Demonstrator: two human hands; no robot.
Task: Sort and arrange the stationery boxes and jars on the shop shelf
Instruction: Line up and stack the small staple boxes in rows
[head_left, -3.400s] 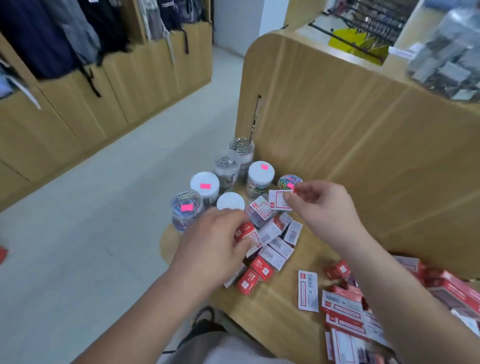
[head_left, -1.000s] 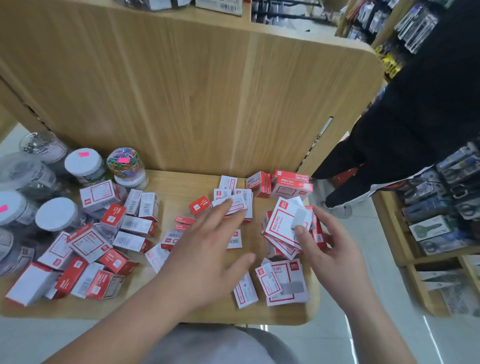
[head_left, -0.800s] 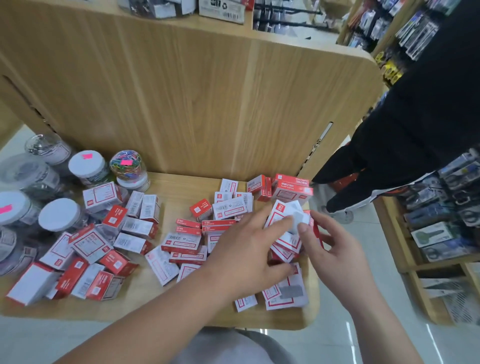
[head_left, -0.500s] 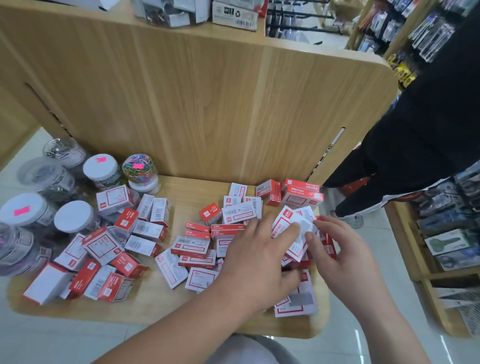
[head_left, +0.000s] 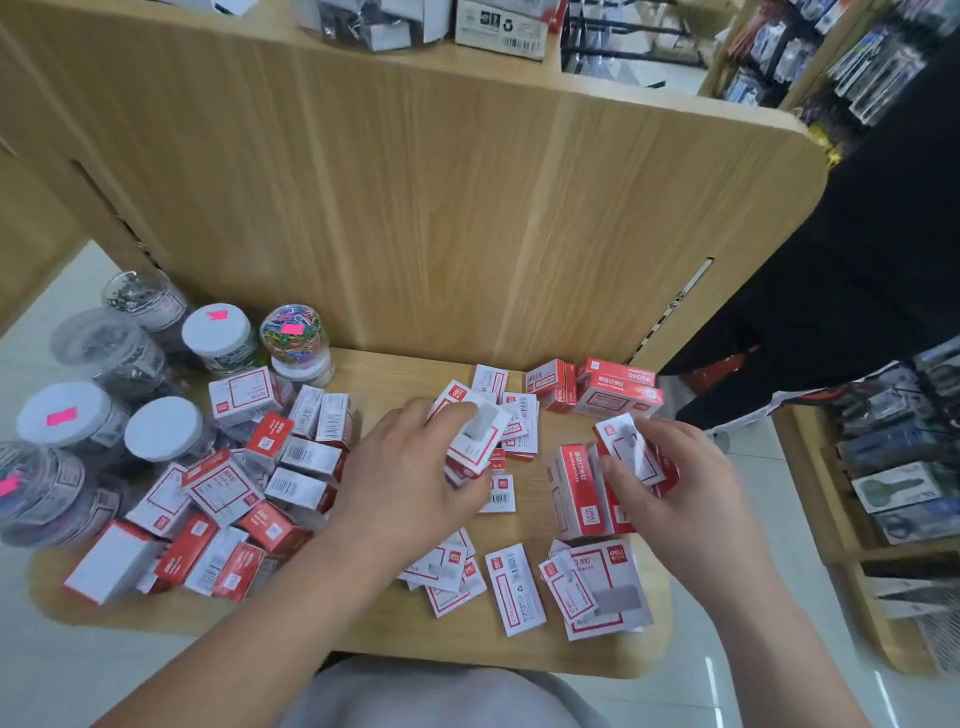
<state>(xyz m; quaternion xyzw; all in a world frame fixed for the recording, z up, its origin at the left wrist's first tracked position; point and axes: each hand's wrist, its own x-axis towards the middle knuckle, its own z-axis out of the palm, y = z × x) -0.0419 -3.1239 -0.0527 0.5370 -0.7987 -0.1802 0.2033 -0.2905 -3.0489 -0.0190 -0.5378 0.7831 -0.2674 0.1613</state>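
Note:
Many small red-and-white staple boxes lie scattered on the low wooden shelf (head_left: 363, 631). My left hand (head_left: 410, 483) grips a white box with a red border (head_left: 475, 431) at mid shelf. My right hand (head_left: 675, 493) holds a stack of red-and-white boxes (head_left: 582, 493) on edge at the right, thumb on a white box (head_left: 626, 452). Round jars stand at the left: one with coloured paper clips (head_left: 293, 335), white-lidded ones (head_left: 215, 330) (head_left: 163, 428), and clear ones with metal clips (head_left: 140, 301).
A tall wooden back panel (head_left: 441, 208) rises behind the shelf, with goods on its top. A person in black clothing (head_left: 857, 260) stands at the right. More stocked shelves (head_left: 893, 467) sit at the far right. The floor lies below the shelf's front edge.
My hands have parted: the left carried a white box left toward mid shelf, and the right gathered a stack of boxes on edge. Earlier still I worked near the jars.

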